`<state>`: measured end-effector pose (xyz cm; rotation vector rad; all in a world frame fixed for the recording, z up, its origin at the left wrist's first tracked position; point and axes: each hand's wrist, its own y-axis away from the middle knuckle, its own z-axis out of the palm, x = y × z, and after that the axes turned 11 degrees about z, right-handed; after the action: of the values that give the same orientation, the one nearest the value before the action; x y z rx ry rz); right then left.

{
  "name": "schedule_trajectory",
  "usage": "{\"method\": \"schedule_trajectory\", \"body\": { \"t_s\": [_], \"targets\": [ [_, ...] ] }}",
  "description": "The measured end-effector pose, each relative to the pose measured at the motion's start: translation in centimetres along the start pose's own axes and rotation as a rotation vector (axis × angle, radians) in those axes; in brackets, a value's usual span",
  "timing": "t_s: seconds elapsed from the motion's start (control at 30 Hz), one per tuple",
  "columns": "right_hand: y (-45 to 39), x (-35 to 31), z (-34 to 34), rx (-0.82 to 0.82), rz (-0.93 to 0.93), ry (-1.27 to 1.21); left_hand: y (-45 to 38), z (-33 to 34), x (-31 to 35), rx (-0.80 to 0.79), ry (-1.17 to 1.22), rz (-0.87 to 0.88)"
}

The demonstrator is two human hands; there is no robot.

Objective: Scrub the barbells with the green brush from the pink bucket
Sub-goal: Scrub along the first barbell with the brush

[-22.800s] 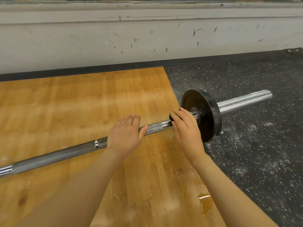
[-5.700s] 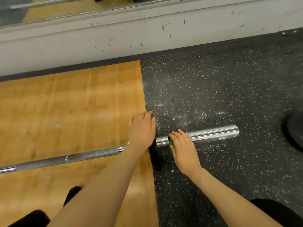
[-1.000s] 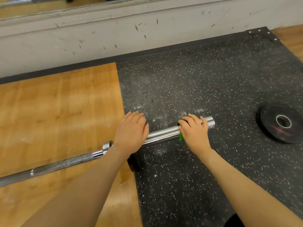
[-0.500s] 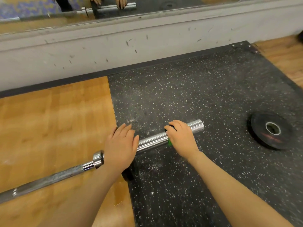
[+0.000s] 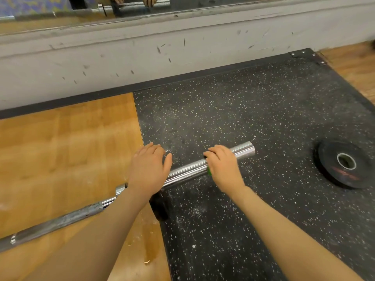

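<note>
Currently: sleeve scrubbing under way, brush working back from the bar's end.

Since half a second ago the right hand [image 5: 222, 166], curled round the green brush [image 5: 209, 171], has slid slightly inward along the barbell [image 5: 188, 169] sleeve; the stroke continues. Left hand [image 5: 149, 169] rests flat, fingers straight, steadying the sleeve's inner end. Weight plate [image 5: 343, 165] lies well apart on the rubber mat [image 5: 243, 110]; sleeve tip stands free, open floor beyond. Pink bucket not visible.

Glossy polished metal barbell sleeve [image 5: 241, 152], dull rough grey shaft [image 5: 60, 222], matt speckled rubber mat [image 5: 243, 110], smooth varnished wood floor [image 5: 67, 142]
</note>
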<state>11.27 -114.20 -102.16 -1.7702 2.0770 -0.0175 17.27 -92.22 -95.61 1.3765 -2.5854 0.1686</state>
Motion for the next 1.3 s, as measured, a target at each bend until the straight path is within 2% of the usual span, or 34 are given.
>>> {"method": "schedule_trajectory", "body": {
  "t_s": [0.1, 0.2, 0.37, 0.47, 0.53, 0.83, 1.03, 1.3],
  "targets": [
    [0.2, -2.0, 1.0, -0.013, -0.062, -0.036, -0.7, -0.3, -0.5, -0.016, 0.005, -0.005],
    [-0.8, -0.7, 0.7, 0.007, -0.114, 0.014, -1.6, -0.5, -1.0, -0.021, 0.015, -0.022],
    [-2.6, 4.4, -0.4, 0.085, 0.138, 0.025, -2.5, -0.8, -1.7, 0.032, 0.026, -0.017],
    [-3.3, 4.9, 0.4, 0.115, 0.156, -0.008, -3.2, -1.0, -2.1, 0.034, -0.009, 0.003],
    [-3.5, 4.0, 0.6, 0.146, 0.135, -0.027, -3.7, -1.1, -2.2, 0.037, -0.031, 0.010],
    [-1.4, -3.1, 3.1, 0.062, -0.017, -0.070, -0.2, -0.5, 0.5, 0.082, -0.044, 0.022],
    [-0.4, -3.4, 3.3, 0.081, -0.028, -0.033, 1.2, 0.7, 0.5, 0.090, -0.150, 0.145],
    [-0.4, -5.2, 4.4, -0.009, -0.089, -0.115, -1.0, 0.3, -0.9, 0.137, -0.100, 0.147]
  ]
}}
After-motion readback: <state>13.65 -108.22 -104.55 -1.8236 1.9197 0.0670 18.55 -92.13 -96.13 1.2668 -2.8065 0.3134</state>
